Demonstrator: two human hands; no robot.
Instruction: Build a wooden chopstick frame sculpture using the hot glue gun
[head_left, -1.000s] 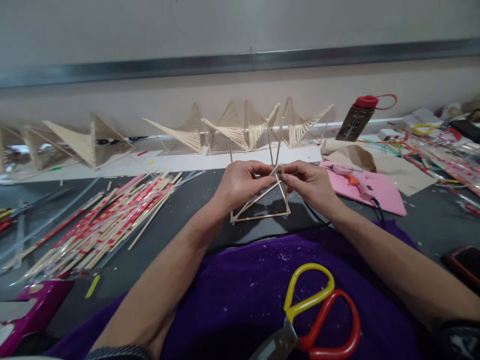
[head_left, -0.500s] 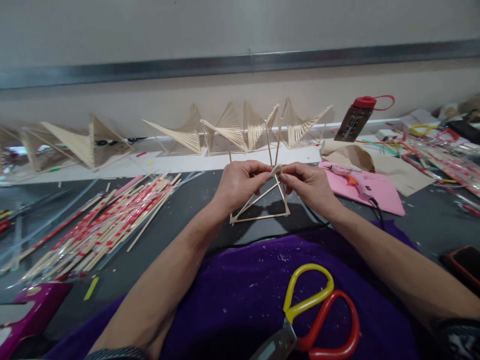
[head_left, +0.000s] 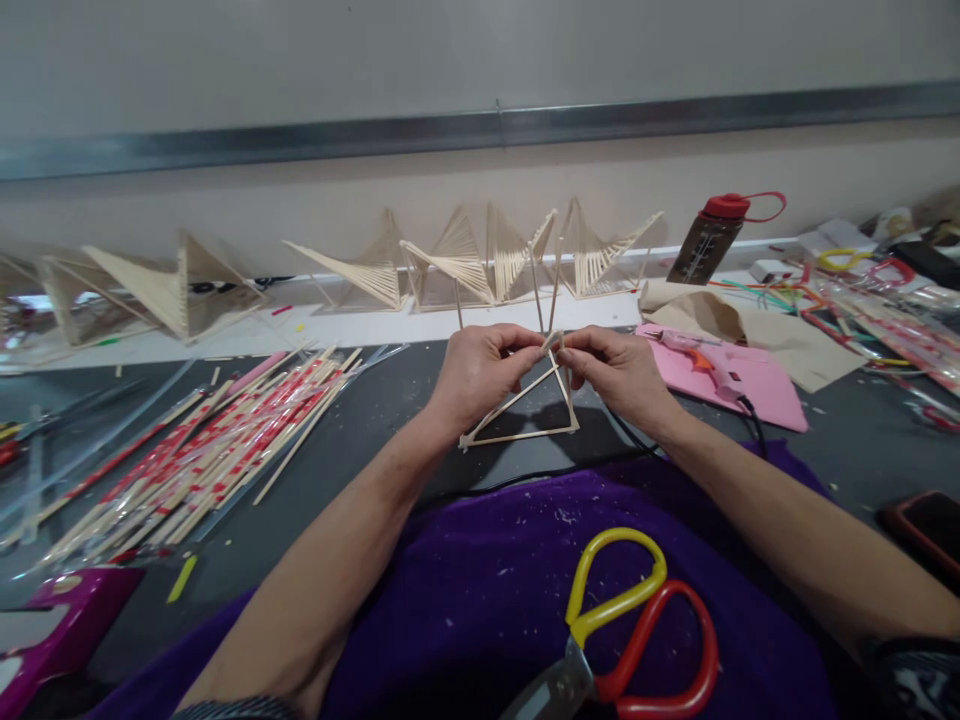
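A frame of thin wooden sticks (head_left: pixel 521 436) stands on the dark work surface, its sticks meeting at glued corners. My left hand (head_left: pixel 484 368) pinches the joint at the frame's upper front corner between thumb and fingers. From the other side my right hand (head_left: pixel 619 372) pinches the same joint, its fingertips close to the left ones. Bare sticks rise behind the fingers. The exact contact at the joint is partly hidden by my fingertips. Just right of my right hand, a pink glue gun (head_left: pixel 705 362) lies on a pink pad (head_left: pixel 772 398).
Several finished stick models (head_left: pixel 450 262) line the white ledge at the back. Packed wooden sticks (head_left: pixel 217 450) spread across the left. Scissors (head_left: pixel 615 610) with yellow and red handles lie on purple cloth (head_left: pixel 480 600) in front. A bottle (head_left: pixel 705 240) stands behind brown paper (head_left: pixel 806 350).
Almost nothing differs. Both hands keep their pinch on the frame's joint, and the view has shifted very slightly.
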